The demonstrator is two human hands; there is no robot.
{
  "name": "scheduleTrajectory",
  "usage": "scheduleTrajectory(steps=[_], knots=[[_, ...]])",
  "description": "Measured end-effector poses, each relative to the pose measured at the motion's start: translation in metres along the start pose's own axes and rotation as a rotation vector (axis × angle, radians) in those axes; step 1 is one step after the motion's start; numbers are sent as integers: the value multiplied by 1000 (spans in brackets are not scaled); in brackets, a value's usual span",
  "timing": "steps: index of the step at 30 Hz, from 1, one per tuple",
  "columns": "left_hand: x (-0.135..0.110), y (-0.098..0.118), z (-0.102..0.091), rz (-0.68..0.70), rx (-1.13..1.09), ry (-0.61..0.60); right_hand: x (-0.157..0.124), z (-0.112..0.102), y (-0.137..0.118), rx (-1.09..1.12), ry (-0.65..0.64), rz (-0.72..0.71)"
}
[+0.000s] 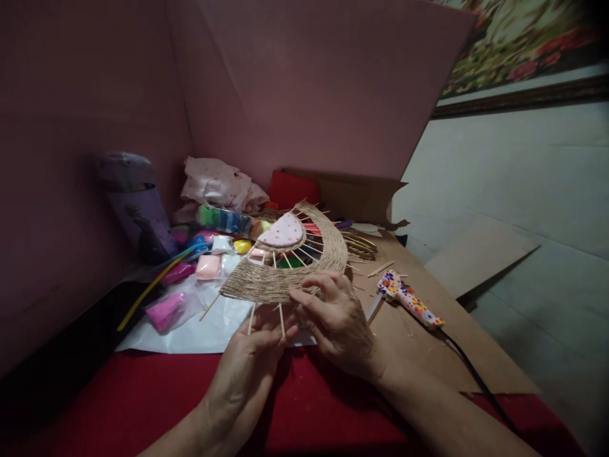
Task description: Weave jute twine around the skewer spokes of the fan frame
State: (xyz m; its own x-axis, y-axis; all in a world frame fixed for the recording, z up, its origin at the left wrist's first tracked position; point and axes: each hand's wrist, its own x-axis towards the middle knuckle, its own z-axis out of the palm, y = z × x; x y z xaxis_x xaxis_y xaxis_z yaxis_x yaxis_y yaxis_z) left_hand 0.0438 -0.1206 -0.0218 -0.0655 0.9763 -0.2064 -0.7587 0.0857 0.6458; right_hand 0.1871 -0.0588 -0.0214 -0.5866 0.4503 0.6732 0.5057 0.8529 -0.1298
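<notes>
The right hand (340, 320), fingers nearly closed, pinches one twine-woven fan (335, 247); beneath, the left hand (250, 362) half-curls, its partly hidden grip unclear, one glue gun (413, 303) nearby.

So the left grip (252, 355) is just a plain bare hand, and the right grip (340, 320) is too, with slim fingers (311, 304) and knuckles showing a bit. Left forearm (195, 426) and right forearm (428, 403) are both bare as well, tapering down to bare wrists (373, 362). Fingernails are too small and dim to make out tbh.
</notes>
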Motion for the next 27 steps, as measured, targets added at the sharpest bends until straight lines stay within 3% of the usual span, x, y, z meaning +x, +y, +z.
scheduleTrajectory(steps=[5,11,27], knots=[[-9,1,-1,-14,-37,-70,-1,6,-2,3,-35,-11],[-7,-6,-7,75,58,-149,-1,5,-3,72,-3,-20],[-3,-13,-14,122,77,-89,-1,4,-6,167,39,-24]])
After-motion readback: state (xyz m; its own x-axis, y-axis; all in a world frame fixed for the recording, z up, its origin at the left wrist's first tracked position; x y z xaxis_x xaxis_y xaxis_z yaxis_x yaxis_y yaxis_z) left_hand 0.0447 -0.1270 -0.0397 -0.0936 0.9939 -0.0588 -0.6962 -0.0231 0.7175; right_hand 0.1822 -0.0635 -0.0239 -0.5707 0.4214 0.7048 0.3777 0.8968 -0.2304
